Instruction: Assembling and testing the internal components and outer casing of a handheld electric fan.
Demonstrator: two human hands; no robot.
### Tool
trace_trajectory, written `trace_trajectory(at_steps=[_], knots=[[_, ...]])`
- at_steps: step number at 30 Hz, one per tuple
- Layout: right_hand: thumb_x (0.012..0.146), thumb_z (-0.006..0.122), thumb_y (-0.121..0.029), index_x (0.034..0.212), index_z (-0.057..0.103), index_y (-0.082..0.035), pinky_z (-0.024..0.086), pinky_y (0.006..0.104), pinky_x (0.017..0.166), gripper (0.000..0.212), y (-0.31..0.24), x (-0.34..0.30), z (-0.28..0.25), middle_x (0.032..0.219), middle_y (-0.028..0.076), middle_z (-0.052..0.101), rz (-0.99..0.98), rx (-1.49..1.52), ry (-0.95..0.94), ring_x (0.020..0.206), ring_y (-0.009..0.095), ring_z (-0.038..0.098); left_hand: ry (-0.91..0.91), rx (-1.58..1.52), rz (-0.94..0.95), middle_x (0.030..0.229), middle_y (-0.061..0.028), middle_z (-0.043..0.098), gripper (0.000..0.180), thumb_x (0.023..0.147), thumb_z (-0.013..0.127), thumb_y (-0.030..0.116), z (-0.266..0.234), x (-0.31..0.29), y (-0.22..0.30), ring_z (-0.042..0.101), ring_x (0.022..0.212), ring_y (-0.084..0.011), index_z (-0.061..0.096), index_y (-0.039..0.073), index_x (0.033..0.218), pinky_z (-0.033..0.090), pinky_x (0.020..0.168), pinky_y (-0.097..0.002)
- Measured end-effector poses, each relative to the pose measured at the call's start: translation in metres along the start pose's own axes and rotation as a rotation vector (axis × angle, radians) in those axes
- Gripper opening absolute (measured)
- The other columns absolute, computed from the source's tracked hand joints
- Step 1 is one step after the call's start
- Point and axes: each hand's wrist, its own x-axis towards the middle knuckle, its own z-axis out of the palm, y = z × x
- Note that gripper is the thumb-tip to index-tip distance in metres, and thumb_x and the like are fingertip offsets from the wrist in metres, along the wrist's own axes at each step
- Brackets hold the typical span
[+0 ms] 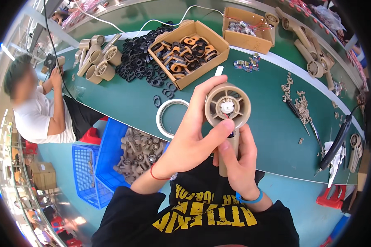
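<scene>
I find my 2 hands on 1 beige housing point(226, 97), held up over the near side of the green table point(272, 136). My left hand point(189, 133) is curled round its head, thumb near the white hub point(227, 107); my right hand point(240, 164) is closed about the handle below. The tape roll point(159, 119) lies partly behind my left hand. Farther off stand 2 boxes, 1 with black and orange rings point(189, 57), 1 with metal parts point(244, 29).
</scene>
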Motion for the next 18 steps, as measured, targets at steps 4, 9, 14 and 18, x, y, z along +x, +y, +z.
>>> trace_trajectory(at_steps=[4, 9, 14, 18], knots=[[0.095, 0.050, -0.022, 0.123, 0.041, 0.000, 0.043, 0.0216, 0.053, 0.036, 0.003, -0.001, 0.001, 0.087, 0.008, 0.059, 0.129, 0.100, -0.126, 0.063, 0.008, 0.053, 0.148, -0.075, -0.056, 0.136, -0.0128, 0.041, 0.064, 0.086, 0.059, 0.015, -0.002, -0.010, -0.007, 0.047, 0.120, -0.0211, 0.028, 0.003, 0.141, 0.040, 0.100, -0.0339], [0.097, 0.032, -0.050, 0.096, 0.045, 0.001, 0.041, 0.0260, 0.042, 0.052, 0.007, -0.003, 0.006, 0.079, 0.009, 0.049, 0.504, 0.564, -0.285, 0.052, 0.015, 0.049, 0.232, -0.212, -0.142, 0.131, -0.0146, 0.045, 0.065, 0.084, 0.057, 0.022, -0.007, -0.023, -0.012, 0.056, 0.110, -0.0268, 0.030, 0.002, 0.139, 0.049, 0.090, -0.0370], [0.098, 0.029, -0.048, 0.099, 0.046, 0.001, 0.044, 0.0268, 0.051, 0.052, 0.019, 0.002, 0.007, 0.086, 0.011, 0.051, 0.502, 0.744, -0.434, 0.058, 0.016, 0.051, 0.254, -0.275, -0.149, 0.128, -0.0146, 0.047, 0.065, 0.083, 0.057, 0.020, -0.013, -0.029, -0.010, 0.056, 0.110, -0.0271, 0.030, 0.002, 0.139, 0.049, 0.091, -0.0363], [0.100, 0.027, -0.046, 0.119, 0.044, 0.003, 0.049, 0.0317, 0.076, 0.056, 0.010, 0.005, 0.033, 0.109, 0.020, 0.057, 0.486, 0.501, -0.458, 0.085, 0.020, 0.059, 0.304, -0.659, -0.154, 0.127, -0.0171, 0.047, 0.063, 0.082, 0.061, 0.023, -0.037, -0.037, -0.012, 0.057, 0.106, -0.0341, 0.036, 0.005, 0.137, 0.053, 0.081, -0.0382]])
